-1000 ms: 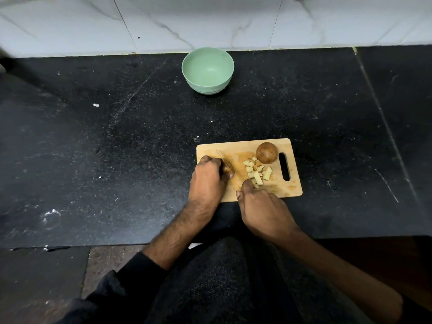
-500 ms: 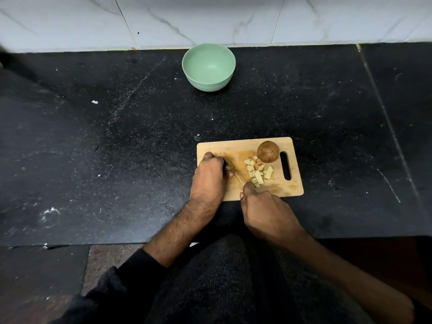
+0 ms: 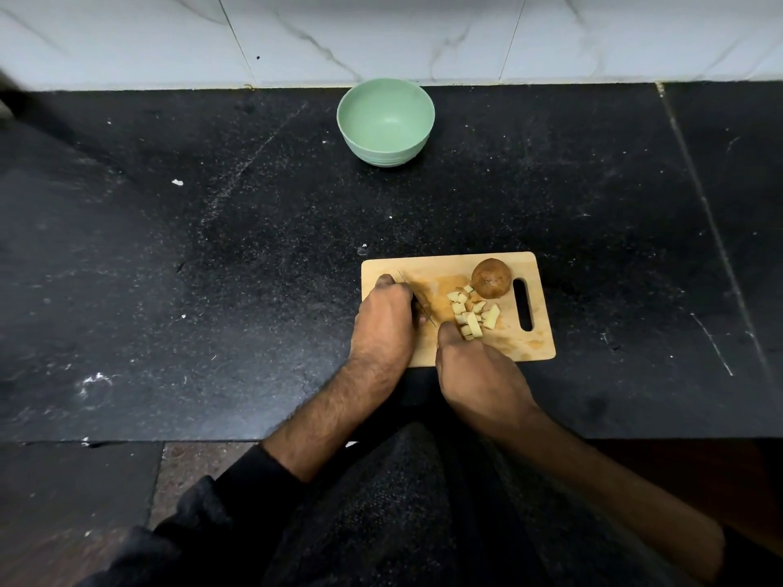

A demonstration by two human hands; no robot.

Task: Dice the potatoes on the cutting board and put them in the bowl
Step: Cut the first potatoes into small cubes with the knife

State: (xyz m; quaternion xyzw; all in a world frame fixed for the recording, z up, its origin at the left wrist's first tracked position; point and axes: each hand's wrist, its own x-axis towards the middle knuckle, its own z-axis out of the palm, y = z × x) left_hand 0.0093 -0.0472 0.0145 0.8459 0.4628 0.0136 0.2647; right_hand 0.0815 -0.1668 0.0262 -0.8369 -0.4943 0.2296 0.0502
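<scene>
A wooden cutting board lies near the counter's front edge. A whole brown potato sits at its far right, by the handle slot. Several pale diced potato pieces lie in a loose heap in the middle. My left hand is curled over a potato piece on the board's left part, which it mostly hides. My right hand grips a knife at the board's front edge. The thin knife blade runs diagonally along my left fingers. An empty green bowl stands far back by the wall.
The black stone counter has white specks and crumbs on it. A white marble-tiled wall rises behind the bowl. My dark-clothed lap fills the bottom of the view, below the counter edge.
The hands stay almost where they were on the board, with the blade still against my left fingers. The view has shifted slightly. The diced heap and whole potato have not moved.
</scene>
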